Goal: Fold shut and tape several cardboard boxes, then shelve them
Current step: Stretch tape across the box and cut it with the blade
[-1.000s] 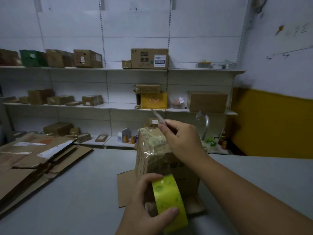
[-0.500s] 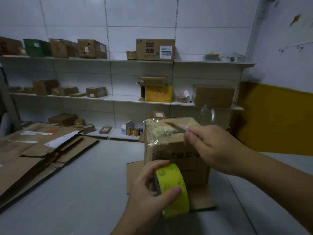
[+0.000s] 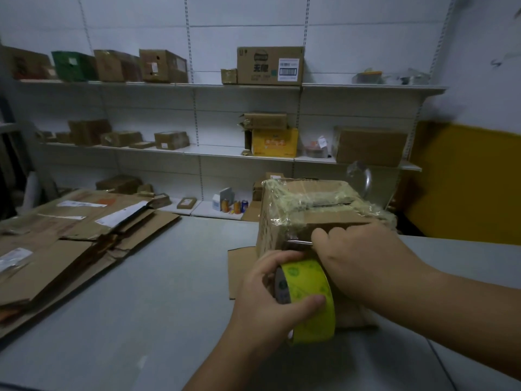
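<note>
Dropping the right hand (image 3: 366, 263) from the top of the small brown cardboard box (image 3: 310, 193) to its front, pinching a thin silver blade (image 3: 297, 243), gripping the round yellow tape roll (image 3: 304, 277) in the left hand (image 3: 262, 300), still taping on the grey table (image 3: 141, 306), not shelving yet.

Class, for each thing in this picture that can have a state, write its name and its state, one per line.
cardboard box, flaps shut, top taped, upright
tape roll, held in front of the box
left hand, grips the tape roll
right hand, holds a thin metal tool at the box
flattened cartons, stacked flat
shelf box, closed
</note>
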